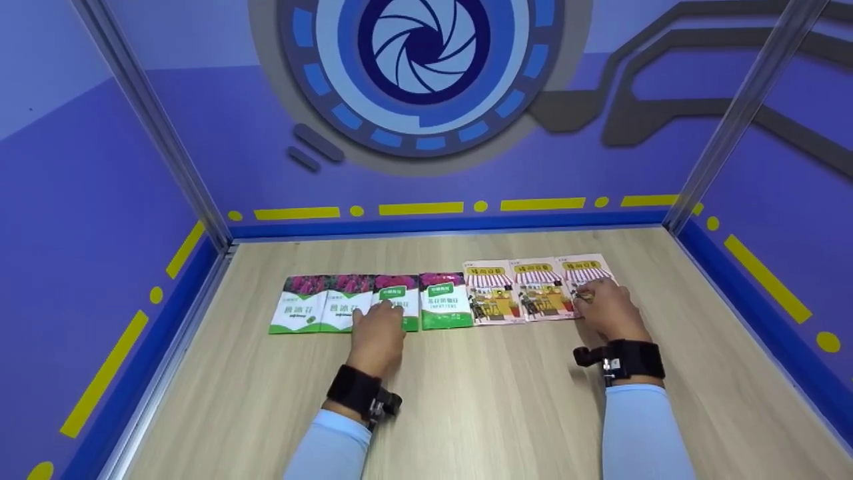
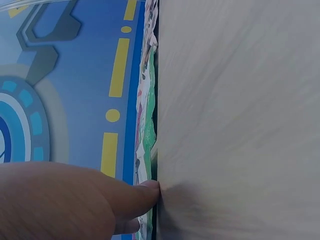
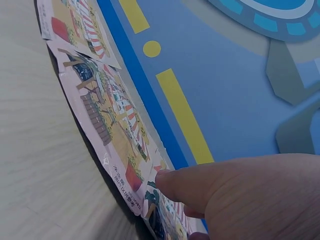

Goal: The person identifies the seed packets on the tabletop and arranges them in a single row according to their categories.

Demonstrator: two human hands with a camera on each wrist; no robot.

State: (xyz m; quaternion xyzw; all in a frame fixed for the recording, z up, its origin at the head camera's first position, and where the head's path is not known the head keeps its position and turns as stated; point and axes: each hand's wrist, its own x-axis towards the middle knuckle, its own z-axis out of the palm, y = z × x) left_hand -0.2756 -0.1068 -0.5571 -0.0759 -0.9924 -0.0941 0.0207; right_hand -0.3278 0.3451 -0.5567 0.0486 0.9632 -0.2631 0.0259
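In the head view a row of flat seed packets lies on the table. On its left are several green-and-white packets (image 1: 445,308) with pink flowers. On its right are three pale pink packets (image 1: 541,293) with striped awnings. My left hand (image 1: 377,341) rests its fingertips on the green-and-white packet (image 1: 408,300) third from the left, partly covering it. In the left wrist view the thumb (image 2: 145,194) meets the row's near edge. My right hand (image 1: 613,312) touches the rightmost pink packet (image 1: 581,267) and hides its lower right. The right wrist view shows the thumb (image 3: 170,182) over that packet.
The packets lie on a light wood-grain table (image 1: 493,407). A blue-purple printed back wall (image 1: 426,190) rises behind it, with side walls and metal corner posts (image 1: 740,107) left and right. Both wrists wear black camera straps (image 1: 643,359).
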